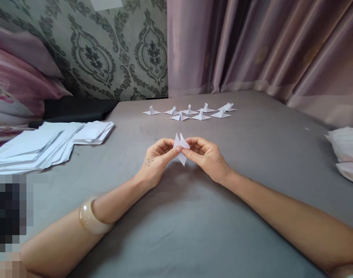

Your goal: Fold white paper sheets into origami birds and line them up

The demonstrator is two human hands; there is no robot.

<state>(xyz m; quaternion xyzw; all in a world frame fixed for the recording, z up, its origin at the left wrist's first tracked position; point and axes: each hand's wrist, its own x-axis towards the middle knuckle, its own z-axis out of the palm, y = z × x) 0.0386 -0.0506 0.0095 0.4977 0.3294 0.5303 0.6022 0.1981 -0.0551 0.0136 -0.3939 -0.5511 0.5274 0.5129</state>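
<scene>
A small folded white paper piece (182, 157) is held up between both hands over the grey cloth. Two pointed tips stick up from it and one point hangs down. My left hand (156, 159) pinches its left side between thumb and fingers. On the right side, my right hand (207, 156) pinches it the same way, the two thumbs almost meeting at the middle. Parts of the fingers behind the paper are hidden. Farther back, several finished-looking white folded paper figures (201, 115) stand in two loose rows, each with flat side points and a raised middle.
Stacks of white paper sheets (34, 144) lie at the left, beside a black cloth (78, 110). A whitish plastic-looking bundle (347, 152) sits at the right edge. Mauve curtains (194, 46) and a patterned wall (121, 50) border the grey surface (176, 239) at the back.
</scene>
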